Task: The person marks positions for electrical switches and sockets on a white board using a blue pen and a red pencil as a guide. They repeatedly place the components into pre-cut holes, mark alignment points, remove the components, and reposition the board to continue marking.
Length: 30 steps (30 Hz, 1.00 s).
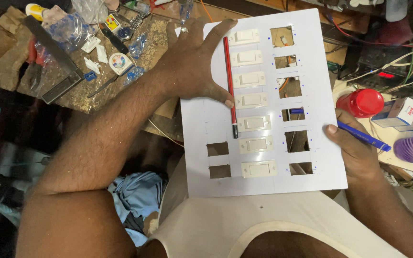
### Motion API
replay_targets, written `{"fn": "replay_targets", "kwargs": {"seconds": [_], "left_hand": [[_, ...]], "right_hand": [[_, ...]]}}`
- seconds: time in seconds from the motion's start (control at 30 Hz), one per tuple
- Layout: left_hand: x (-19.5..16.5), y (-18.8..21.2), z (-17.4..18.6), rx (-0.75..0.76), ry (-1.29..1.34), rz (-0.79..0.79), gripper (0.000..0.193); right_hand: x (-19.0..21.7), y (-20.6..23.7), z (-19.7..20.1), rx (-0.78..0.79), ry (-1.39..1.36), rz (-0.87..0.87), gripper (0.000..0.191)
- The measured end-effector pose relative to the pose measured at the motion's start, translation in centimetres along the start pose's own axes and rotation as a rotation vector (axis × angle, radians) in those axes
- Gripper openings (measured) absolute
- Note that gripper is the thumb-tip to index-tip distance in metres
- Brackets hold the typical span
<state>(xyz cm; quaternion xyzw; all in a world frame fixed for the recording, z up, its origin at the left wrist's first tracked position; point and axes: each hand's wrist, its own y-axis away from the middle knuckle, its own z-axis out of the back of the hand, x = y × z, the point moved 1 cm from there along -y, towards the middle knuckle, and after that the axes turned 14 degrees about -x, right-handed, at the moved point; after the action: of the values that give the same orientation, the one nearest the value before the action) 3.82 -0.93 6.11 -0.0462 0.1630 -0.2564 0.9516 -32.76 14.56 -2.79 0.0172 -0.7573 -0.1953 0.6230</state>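
Fingers of the left hand [192, 67] are spreading flat on the white panel [326, 157], thumb pinning a red pencil [229, 81] alongside the column of white switches [252, 100] — good, keeping that straightedge from sliding is probably the whole trick. Right hand [354, 148] is gripping the panel's edge, fingers pinching a blue pen [362, 136] near the empty cutouts [296, 141]. I'd be pressing evenly while the panel's resting on the lap.
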Motion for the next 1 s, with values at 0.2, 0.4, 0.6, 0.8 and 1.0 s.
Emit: {"fn": "replay_targets", "kwargs": {"seconds": [0.2, 0.4, 0.6, 0.8, 1.0], "left_hand": [[0.3, 0.3, -0.1, -0.042, 0.013, 0.0, 0.153], [0.8, 0.4, -0.4, -0.085, 0.015, -0.017, 0.149], [1.1, 0.6, -0.7, -0.101, 0.021, -0.019, 0.149], [1.2, 0.7, -0.8, -0.126, 0.005, -0.039, 0.146], [1.2, 0.7, -0.8, -0.133, 0.006, -0.041, 0.146]], "right_hand": [[0.0, -0.3, -0.3, -0.001, -0.004, 0.001, 0.041], [0.3, -0.4, -0.4, 0.031, -0.014, -0.007, 0.042], [0.3, -0.4, -0.4, 0.043, -0.017, -0.011, 0.041], [0.4, -0.3, -0.2, 0.094, -0.056, -0.012, 0.045], [0.6, -0.3, -0.5, 0.102, -0.059, -0.007, 0.048]]}}
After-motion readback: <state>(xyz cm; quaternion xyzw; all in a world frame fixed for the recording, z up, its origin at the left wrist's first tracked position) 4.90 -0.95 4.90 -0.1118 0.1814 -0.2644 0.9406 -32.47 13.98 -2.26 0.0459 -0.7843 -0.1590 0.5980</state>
